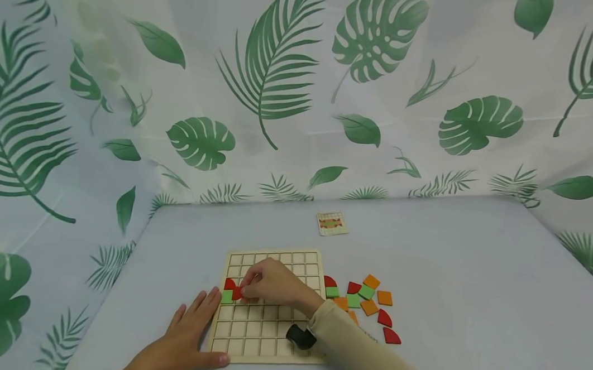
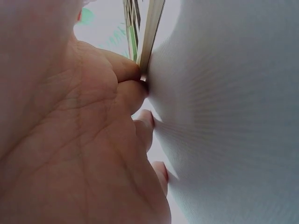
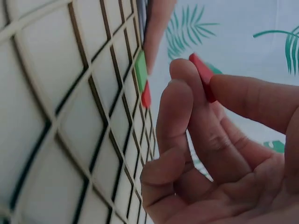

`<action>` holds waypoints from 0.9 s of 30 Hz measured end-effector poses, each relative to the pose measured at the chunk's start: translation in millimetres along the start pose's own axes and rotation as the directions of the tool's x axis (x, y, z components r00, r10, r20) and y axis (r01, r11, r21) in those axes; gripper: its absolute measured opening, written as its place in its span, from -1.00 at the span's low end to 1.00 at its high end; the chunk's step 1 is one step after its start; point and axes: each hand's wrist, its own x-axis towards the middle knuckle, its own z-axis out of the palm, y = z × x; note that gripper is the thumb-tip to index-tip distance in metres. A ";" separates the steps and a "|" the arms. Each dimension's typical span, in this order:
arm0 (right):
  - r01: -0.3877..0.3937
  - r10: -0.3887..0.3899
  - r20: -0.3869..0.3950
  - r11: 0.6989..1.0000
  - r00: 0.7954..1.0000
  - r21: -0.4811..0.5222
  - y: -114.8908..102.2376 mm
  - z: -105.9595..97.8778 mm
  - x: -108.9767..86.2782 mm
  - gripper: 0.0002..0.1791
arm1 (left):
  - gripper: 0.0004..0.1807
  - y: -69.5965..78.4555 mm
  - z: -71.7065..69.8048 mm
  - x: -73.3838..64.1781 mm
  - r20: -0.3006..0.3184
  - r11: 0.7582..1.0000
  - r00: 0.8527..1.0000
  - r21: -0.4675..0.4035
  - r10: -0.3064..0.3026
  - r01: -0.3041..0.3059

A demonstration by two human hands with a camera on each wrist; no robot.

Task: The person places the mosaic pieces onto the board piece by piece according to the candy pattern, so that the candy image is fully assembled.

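Note:
A wooden grid board [image 1: 253, 347] lies flat on the table. My right hand [image 1: 276, 283] is over its left part and pinches a red piece [image 3: 202, 77] between thumb and fingers, as the right wrist view shows. In the head view this red piece is just right of a green square tile [image 1: 227, 297] and a red quarter-circle tile [image 1: 229, 284], both set at the board's left edge. My left hand [image 1: 184, 335] rests at the board's lower left with its fingers spread, and its fingertips [image 2: 133, 70] touch the board's side.
Right of the board lie loose tiles: orange squares [image 1: 384, 298], green squares [image 1: 353, 301] and red quarter-circles [image 1: 391, 336]. A small pattern card [image 1: 343, 230] is farther back on the white table [image 1: 462, 283]. Leaf-printed cloth [image 1: 287, 168] hangs behind and at the sides.

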 end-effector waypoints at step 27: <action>-0.143 0.118 -0.089 0.913 0.989 -0.383 23.1 47.6 38.7 -0.67 | 0.38 -3.7 -0.1 -2.3 -0.035 0.998 0.997 -0.005 0.063 -0.063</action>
